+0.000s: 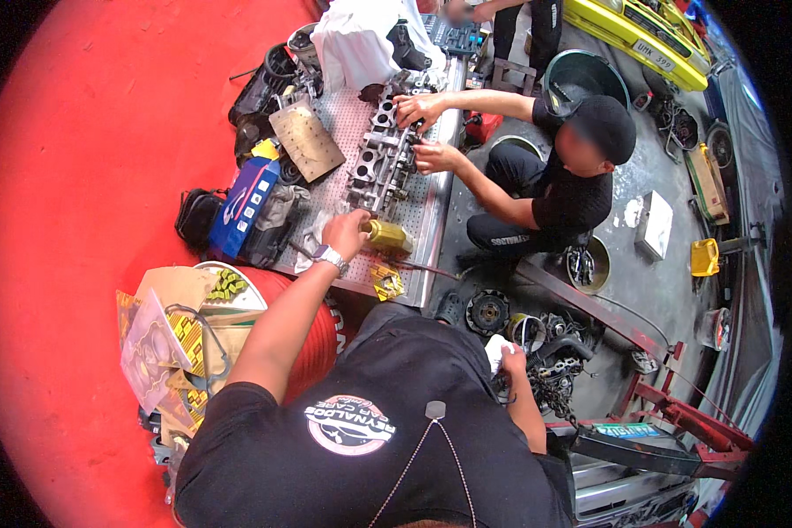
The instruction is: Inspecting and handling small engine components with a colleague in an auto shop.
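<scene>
My left hand [348,234], a watch on its wrist, is closed round the near end of a yellow-green bottle [391,237] over the metal workbench [354,280]. Just beyond it lies an engine cylinder head [380,163] with round ports along its length. A co-worker's two hands touch its far part and right side. Down by my right side, my right hand [513,363] grips a crumpled white cloth [496,352]; some of its fingers are hidden. A small yellow packet [386,282] lies near the bench's front edge.
The co-worker [581,167] crouches right of the bench. A metal plate [308,141] and a blue box [242,207] stand left of the cylinder head. A red drum [295,308] bears cardboard and packets. Engine parts [554,352] and a red steel frame [598,308] are on the right.
</scene>
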Tool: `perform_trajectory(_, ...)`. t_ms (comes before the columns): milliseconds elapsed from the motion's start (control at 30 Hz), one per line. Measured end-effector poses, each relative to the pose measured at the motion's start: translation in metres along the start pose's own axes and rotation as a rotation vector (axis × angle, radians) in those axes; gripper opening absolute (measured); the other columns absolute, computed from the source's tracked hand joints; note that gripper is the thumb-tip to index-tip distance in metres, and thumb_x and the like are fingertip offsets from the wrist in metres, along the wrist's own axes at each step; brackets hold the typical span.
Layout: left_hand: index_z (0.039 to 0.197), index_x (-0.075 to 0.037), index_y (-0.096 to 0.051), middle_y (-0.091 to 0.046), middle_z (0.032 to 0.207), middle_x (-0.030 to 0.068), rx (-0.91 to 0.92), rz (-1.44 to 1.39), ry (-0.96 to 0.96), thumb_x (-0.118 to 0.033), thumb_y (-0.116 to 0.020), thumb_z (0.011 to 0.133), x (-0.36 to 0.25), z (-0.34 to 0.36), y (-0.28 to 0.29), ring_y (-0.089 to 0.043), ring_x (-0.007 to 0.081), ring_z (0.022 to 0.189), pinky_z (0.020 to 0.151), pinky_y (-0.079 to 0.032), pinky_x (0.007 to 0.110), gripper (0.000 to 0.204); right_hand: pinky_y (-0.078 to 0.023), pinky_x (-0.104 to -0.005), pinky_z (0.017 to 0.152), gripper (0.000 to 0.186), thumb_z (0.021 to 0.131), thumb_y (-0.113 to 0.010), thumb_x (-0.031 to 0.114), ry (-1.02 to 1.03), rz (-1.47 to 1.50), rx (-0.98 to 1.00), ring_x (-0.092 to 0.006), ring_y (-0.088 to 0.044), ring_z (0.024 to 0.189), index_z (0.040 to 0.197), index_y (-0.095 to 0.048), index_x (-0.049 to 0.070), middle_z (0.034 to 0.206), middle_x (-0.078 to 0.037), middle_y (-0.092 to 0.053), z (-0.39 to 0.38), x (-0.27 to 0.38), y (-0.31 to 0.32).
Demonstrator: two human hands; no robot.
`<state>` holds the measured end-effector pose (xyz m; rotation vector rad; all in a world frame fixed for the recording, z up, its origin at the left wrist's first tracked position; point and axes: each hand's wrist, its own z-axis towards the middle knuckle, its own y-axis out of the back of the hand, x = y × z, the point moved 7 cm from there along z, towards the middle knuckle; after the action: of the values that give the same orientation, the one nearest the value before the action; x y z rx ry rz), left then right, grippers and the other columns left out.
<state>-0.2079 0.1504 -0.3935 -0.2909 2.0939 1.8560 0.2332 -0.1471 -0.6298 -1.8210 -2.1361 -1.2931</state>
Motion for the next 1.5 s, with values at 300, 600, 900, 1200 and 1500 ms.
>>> perform_trajectory(300,0.11,-0.012,-0.067,-0.072,0.1,0.0102,-0.028,-0.02,-0.01,-0.011,-0.073,0.075,-0.006,-0.003,0.002,-0.067,0.031,0.092,0.08,-0.053,0.042,0.035,-0.051,-0.0358,0.074,0.026,0.086,-0.065,0.024,0.052,0.002,0.043,-0.0207,-0.066,0.078,0.102,-0.069,0.004,0.088,-0.011,-0.071,0.018,-0.023,-0.011)
perform_trajectory(600,0.11,-0.013,-0.066,-0.072,0.1,0.0102,-0.042,-0.016,0.023,-0.012,-0.074,0.076,0.003,-0.002,-0.004,-0.067,0.0315,0.093,0.081,-0.052,0.043,0.036,-0.05,-0.0341,0.076,0.028,0.088,-0.064,0.022,0.01,0.044,0.069,-0.0187,-0.065,0.08,0.105,-0.067,0.0,0.09,-0.008,-0.071,0.001,0.0,-0.013)
perform_trajectory(900,0.111,-0.013,-0.067,-0.072,0.101,0.0107,-0.056,-0.013,0.005,-0.012,-0.074,0.076,0.001,-0.001,-0.005,-0.067,0.0323,0.094,0.081,-0.052,0.043,0.036,-0.052,-0.0355,0.079,0.036,0.087,-0.065,0.03,-0.002,0.011,0.111,-0.0225,-0.068,0.089,0.111,-0.068,0.002,0.097,-0.015,-0.072,0.018,-0.028,-0.018)
perform_trajectory(1200,0.11,-0.012,-0.067,-0.072,0.102,0.0104,-0.042,-0.022,0.041,-0.011,-0.074,0.076,0.001,-0.002,-0.005,-0.067,0.0319,0.095,0.082,-0.052,0.042,0.035,-0.05,-0.0385,0.083,0.038,0.084,-0.066,0.035,0.011,-0.018,0.136,-0.0305,-0.068,0.092,0.106,-0.069,0.004,0.097,-0.017,-0.072,0.04,-0.052,-0.031)
perform_trajectory(1500,0.109,-0.012,-0.066,-0.072,0.101,0.0091,-0.055,-0.021,0.042,-0.009,-0.075,0.074,-0.001,-0.003,-0.002,-0.068,0.0297,0.094,0.081,-0.053,0.041,0.037,-0.051,-0.0369,0.081,0.035,0.085,-0.064,0.033,-0.052,0.091,0.148,-0.0272,-0.069,0.088,0.103,-0.069,0.004,0.093,-0.015,-0.072,0.056,-0.076,-0.043)
